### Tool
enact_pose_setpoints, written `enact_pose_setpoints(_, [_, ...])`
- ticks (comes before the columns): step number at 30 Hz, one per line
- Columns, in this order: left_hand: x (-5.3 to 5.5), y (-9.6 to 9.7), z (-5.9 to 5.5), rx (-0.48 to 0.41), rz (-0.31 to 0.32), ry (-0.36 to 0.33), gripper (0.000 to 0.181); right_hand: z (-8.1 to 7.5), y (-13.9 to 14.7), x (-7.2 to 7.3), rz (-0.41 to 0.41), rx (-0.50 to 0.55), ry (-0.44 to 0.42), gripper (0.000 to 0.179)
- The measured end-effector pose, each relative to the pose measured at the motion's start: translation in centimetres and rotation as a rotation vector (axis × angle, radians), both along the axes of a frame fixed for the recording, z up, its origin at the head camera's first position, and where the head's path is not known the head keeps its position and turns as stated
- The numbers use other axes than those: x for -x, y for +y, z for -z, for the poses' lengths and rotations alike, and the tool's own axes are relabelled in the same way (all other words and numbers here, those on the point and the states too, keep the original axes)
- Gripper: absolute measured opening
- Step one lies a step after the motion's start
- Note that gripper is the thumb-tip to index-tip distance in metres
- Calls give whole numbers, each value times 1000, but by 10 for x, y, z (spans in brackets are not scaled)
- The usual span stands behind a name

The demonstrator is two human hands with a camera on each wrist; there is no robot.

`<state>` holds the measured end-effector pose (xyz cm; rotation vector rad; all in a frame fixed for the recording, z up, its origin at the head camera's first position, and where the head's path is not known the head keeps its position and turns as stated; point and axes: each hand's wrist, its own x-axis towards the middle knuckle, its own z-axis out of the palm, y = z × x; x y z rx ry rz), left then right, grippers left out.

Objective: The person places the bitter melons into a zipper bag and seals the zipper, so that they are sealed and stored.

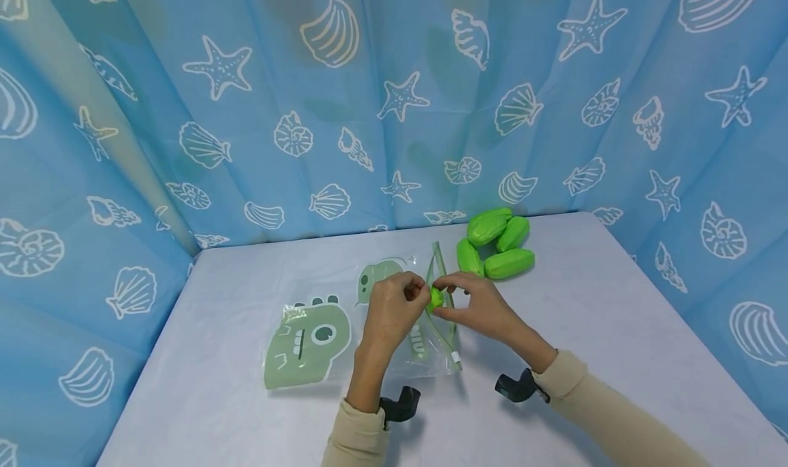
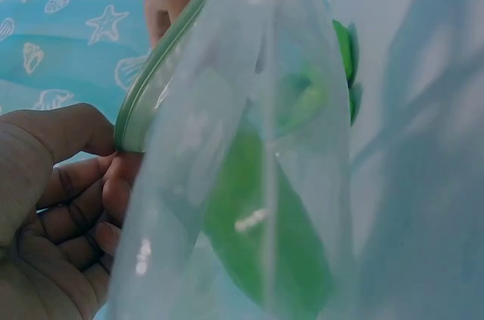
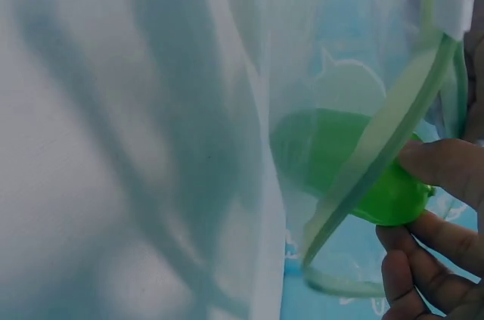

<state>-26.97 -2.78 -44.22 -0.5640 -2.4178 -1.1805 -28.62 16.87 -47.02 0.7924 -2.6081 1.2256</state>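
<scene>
A clear zip bag (image 1: 308, 347) printed with a green dinosaur lies on the table, its green-edged mouth facing right. My left hand (image 1: 392, 315) pinches the rim of that mouth (image 2: 144, 93) between thumb and fingers and keeps it raised. With thumb and fingertips, my right hand (image 1: 483, 310) holds one end of a glossy green oblong vegetable (image 3: 397, 195). Its far end reaches past the rim into the bag, showing through the plastic in both wrist views. In the head view only a small part of the vegetable (image 1: 436, 298) appears between the hands.
Several similar green vegetables (image 1: 509, 264) lie grouped at the back right of the white-covered table (image 1: 615, 330). A white slider (image 1: 455, 357) sits at the near end of the bag's zip. Behind the table hangs a blue curtain (image 1: 394, 145) with shell prints.
</scene>
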Motion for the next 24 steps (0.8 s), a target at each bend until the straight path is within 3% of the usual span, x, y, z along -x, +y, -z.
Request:
enact_pose_setpoints(9, [-1, 1, -1, -12, 8, 3, 5, 7, -16, 7, -16, -74, 26, 20])
enact_pose_setpoints(18, [-3, 3, 2, -29, 14, -15, 6, 7, -25, 4, -26, -128, -8, 21])
enact_pose_setpoints(24, [0, 1, 1, -8, 8, 1, 6, 2, -18, 6, -47, -132, 15, 17])
